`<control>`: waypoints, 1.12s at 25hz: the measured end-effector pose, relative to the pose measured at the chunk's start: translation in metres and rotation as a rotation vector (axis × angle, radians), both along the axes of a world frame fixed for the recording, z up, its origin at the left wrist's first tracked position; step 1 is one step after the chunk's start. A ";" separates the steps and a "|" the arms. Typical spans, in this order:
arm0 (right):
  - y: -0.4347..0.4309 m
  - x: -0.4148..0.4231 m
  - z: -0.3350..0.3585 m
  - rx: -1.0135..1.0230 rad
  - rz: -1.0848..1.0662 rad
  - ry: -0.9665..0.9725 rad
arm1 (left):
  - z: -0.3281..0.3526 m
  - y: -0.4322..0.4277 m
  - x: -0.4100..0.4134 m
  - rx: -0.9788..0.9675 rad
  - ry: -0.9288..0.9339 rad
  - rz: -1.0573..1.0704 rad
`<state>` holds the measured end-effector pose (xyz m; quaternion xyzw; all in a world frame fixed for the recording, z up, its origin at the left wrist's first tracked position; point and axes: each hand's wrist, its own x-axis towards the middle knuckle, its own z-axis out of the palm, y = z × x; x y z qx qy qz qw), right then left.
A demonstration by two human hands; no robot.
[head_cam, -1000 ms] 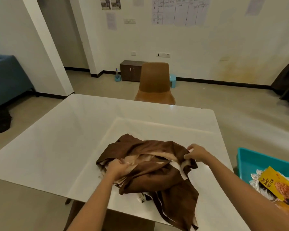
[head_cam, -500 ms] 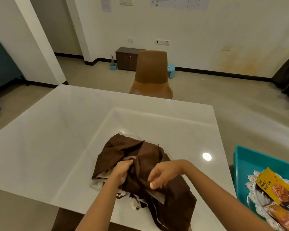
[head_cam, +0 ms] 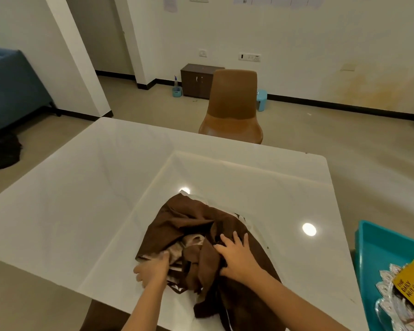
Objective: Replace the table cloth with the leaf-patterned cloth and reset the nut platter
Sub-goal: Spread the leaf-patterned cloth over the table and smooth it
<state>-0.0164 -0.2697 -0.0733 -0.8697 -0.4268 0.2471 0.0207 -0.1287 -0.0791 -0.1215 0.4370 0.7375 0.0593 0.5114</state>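
The brown cloth [head_cam: 189, 225] is lying bunched near the front edge of the white table [head_cam: 81, 199]. It is sitting in a tighter heap than 1 second ago, when the 2 hands were holding its edges apart. The right hand [head_cam: 237, 255] is pressing on it with fingers splayed flat, no longer pinching. The left hand [head_cam: 153, 268] is reaching into the left folds, too blurred to tell its grip. The person is probably hunting for an edge, with spreading not yet begun. The nut platter [head_cam: 385, 306] is waiting in the teal tray [head_cam: 380, 254] at the right.

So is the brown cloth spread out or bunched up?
Bunched up: the brown cloth is a crumpled heap at the near edge of the table, under the left hand and right hand.
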 end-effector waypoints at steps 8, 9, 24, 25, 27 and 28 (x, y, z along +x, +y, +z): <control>0.016 0.102 0.068 -0.053 0.049 0.622 | -0.007 0.026 -0.008 -0.018 -0.275 0.277; 0.024 0.107 0.078 -0.092 0.085 0.674 | -0.009 0.030 -0.008 -0.025 -0.305 0.249; 0.129 0.054 0.022 0.348 -0.386 0.615 | 0.038 0.027 0.029 -0.115 -0.749 -0.567; 0.126 0.057 0.021 0.377 -0.431 0.610 | 0.038 0.030 0.029 -0.123 -0.753 -0.545; 0.118 0.065 0.019 0.413 -0.553 0.590 | 0.038 0.035 0.032 -0.147 -0.767 -0.474; 0.114 0.069 0.018 0.423 -0.616 0.662 | 0.040 0.037 0.034 -0.151 -0.768 -0.456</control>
